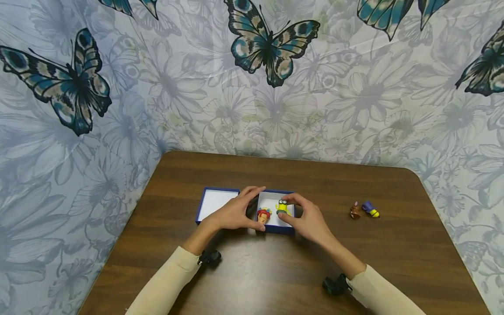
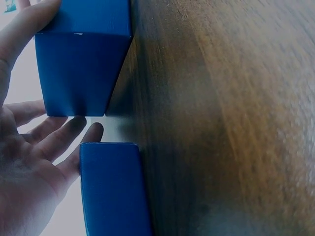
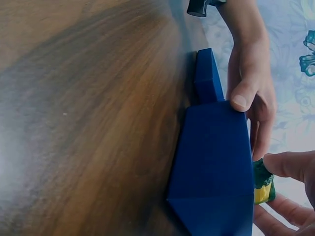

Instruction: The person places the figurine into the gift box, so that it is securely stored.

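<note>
An open blue box [image 1: 280,229] with a white inside stands on the table, and my left hand [image 1: 235,214] grips its left end. The left thumb lies at the front edge and the fingers reach toward the back. Between thumb and fingers, my right hand [image 1: 312,221] pinches a yellow-and-green minion figurine [image 1: 281,207] over the box's right part. In the right wrist view, the box wall hides part of that minion figurine [image 3: 264,182]. A small red-and-tan figurine [image 1: 264,215] lies inside the box's left part.
A blue-rimmed lid [image 1: 216,204], white inside, lies left of the box, partly behind the left hand. Toward the right of the wooden table [image 1: 393,258] are a brown figurine [image 1: 355,211] and a purple-and-yellow figurine [image 1: 370,209]. Behind the table hangs a butterfly-patterned cloth [image 1: 291,109].
</note>
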The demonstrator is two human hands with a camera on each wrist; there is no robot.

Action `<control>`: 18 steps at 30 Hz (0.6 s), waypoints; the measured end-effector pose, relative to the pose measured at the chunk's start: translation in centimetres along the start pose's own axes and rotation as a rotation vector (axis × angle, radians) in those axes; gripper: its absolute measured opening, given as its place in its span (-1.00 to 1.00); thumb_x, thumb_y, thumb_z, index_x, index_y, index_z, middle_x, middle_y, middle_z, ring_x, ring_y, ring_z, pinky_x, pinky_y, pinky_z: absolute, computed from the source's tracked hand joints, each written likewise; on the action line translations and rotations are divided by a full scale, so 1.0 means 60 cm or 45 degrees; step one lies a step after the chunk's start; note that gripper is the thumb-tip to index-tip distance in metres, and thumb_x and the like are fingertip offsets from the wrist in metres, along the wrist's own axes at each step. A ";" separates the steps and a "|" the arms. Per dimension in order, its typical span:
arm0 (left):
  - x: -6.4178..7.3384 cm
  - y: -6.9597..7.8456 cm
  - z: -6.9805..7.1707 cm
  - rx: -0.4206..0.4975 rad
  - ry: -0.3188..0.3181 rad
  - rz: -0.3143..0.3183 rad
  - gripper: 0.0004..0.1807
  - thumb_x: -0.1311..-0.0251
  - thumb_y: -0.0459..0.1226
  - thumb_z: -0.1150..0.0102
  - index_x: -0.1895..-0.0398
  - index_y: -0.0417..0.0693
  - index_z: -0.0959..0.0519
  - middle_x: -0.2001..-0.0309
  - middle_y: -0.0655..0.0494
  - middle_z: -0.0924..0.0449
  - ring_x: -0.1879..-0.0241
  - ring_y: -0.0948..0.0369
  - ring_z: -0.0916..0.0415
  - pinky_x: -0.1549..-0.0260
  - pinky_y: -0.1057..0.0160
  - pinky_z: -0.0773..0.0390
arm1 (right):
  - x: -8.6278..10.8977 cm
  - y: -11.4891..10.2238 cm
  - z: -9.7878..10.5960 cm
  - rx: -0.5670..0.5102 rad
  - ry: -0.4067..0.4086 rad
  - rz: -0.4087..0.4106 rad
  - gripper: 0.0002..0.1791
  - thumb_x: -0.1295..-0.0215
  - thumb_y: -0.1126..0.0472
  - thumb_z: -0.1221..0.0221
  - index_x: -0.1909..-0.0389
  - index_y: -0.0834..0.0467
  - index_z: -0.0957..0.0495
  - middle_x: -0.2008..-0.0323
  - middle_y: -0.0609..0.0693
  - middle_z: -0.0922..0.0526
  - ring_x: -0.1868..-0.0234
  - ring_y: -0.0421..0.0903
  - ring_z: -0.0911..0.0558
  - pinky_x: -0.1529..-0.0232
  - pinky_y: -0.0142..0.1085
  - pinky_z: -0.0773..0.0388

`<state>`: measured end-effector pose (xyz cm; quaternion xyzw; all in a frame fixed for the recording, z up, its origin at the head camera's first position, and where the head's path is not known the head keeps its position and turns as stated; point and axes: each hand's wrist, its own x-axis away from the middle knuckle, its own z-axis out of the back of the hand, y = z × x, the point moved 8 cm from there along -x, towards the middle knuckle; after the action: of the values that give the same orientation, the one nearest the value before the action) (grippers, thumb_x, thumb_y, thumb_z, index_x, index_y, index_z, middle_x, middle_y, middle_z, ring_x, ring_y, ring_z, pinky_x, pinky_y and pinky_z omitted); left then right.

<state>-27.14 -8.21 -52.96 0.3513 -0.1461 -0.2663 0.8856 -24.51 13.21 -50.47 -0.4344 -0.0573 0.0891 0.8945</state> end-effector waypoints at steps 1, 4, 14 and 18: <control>0.000 0.000 0.000 0.004 0.001 0.000 0.35 0.02 0.28 -0.65 -0.78 0.39 0.00 -0.67 0.14 -0.12 -0.54 -0.13 -0.38 -0.46 -0.31 -0.43 | -0.001 -0.003 -0.001 0.009 -0.002 -0.001 -0.49 -0.31 -0.04 -0.50 -0.26 -0.17 -0.64 -0.20 -0.03 -0.78 -0.38 0.13 -0.66 -0.43 0.29 -0.46; 0.001 -0.001 -0.001 0.010 0.004 -0.001 0.34 0.02 0.29 -0.64 -0.77 0.47 0.01 -0.67 0.14 -0.11 -0.55 -0.13 -0.38 -0.46 -0.31 -0.43 | -0.003 -0.007 -0.004 0.051 -0.001 0.000 -0.49 -0.31 -0.03 -0.49 -0.26 -0.15 -0.63 -0.20 -0.01 -0.78 -0.37 0.12 -0.65 -0.40 0.27 -0.48; -0.001 -0.001 -0.001 0.016 0.006 -0.002 0.33 -0.01 0.21 -0.67 -0.78 0.41 0.00 -0.68 0.14 -0.10 -0.56 -0.14 -0.35 -0.47 -0.31 -0.42 | -0.011 -0.010 -0.017 0.174 -0.024 0.026 -0.55 -0.21 -0.02 -0.56 -0.09 -0.06 -0.71 -0.10 -0.04 -0.82 -0.22 0.14 -0.64 -0.27 0.21 -0.47; -0.001 -0.002 -0.001 0.019 0.003 0.000 0.33 -0.01 0.20 -0.67 -0.77 0.49 0.02 -0.68 0.16 -0.10 -0.56 -0.12 -0.35 -0.47 -0.30 -0.43 | -0.015 -0.010 -0.018 0.199 -0.066 0.030 -0.58 -0.20 -0.05 -0.57 -0.04 -0.06 -0.74 -0.06 -0.03 -0.84 -0.20 0.13 -0.65 -0.24 0.19 -0.49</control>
<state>-27.19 -8.23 -53.09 0.3583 -0.1471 -0.2647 0.8831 -25.13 11.80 -50.68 -0.3615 -0.0683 0.1152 0.9227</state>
